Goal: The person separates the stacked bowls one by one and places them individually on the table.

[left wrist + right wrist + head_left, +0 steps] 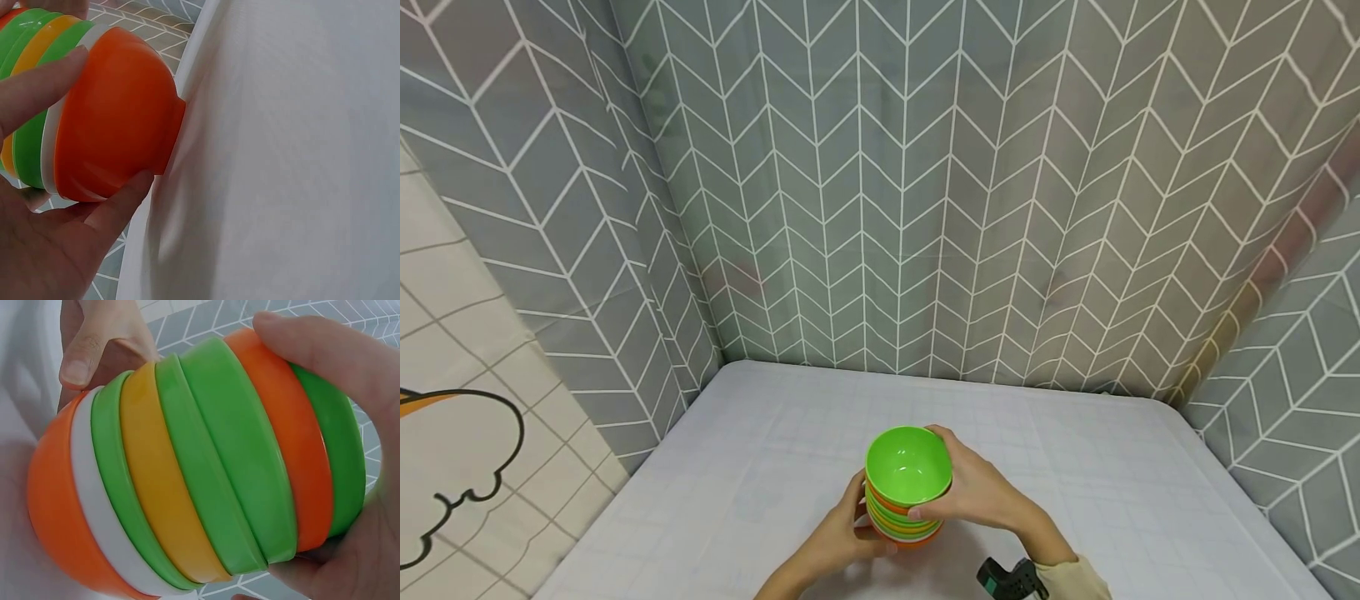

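Observation:
A stack of nested plastic bowls (909, 465) in green, orange, yellow and white is between both hands over the front of the table. A green bowl (908, 467) is topmost, its inside facing up; an orange bowl (115, 115) is at the bottom, its foot at the white cloth. My left hand (842, 537) holds the lower part of the stack from the left, with thumb and fingers around the side. From the right, my right hand (973, 490) grips the upper bowls, its thumb by the upper orange bowl (284, 444). The far side of the stack is hidden in the head view.
A white cloth (775, 433) covers the table. Grey chevron-patterned curtains (880, 208) stand behind it and at both sides. A black device (1011, 579) is on the right wrist, beside a beige sleeve (1075, 579). White tiles (497, 333) show at the left.

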A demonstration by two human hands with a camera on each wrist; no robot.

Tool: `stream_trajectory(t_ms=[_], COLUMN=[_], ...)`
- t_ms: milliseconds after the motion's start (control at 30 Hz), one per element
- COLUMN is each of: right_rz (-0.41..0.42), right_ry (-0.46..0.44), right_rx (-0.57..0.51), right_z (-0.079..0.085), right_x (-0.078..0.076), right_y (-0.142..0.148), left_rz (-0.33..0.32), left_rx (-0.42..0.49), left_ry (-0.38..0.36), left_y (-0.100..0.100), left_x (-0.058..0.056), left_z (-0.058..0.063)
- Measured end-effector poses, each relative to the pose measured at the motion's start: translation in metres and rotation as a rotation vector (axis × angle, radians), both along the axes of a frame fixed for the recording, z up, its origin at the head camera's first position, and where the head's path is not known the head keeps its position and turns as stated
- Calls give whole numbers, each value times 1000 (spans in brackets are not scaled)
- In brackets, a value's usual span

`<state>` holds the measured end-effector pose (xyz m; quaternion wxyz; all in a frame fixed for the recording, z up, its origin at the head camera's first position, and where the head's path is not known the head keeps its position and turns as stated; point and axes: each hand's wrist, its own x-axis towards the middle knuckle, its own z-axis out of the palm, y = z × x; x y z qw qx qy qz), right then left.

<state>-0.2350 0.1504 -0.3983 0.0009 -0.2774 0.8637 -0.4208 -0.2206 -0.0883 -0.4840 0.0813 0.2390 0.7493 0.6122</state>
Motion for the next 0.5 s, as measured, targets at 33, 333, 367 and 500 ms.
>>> stream_trajectory(t_ms=[33, 333, 367, 500], right_rz=[0, -41, -49, -69], right_ry=[-4, -32, -36, -38], right_rx=[-7, -44, -44, -53], right_z=[0, 5, 6, 12], right_x=[0, 5, 6, 6], right_y=[0, -1, -1, 2], left_rz=[0, -3, -3, 2], left_rx=[0, -3, -5, -20], left_ry=[2, 7, 11, 30], left_y=[0, 0, 0, 0], left_x=[0, 1, 1, 1], left_z=[0, 0, 0, 0])
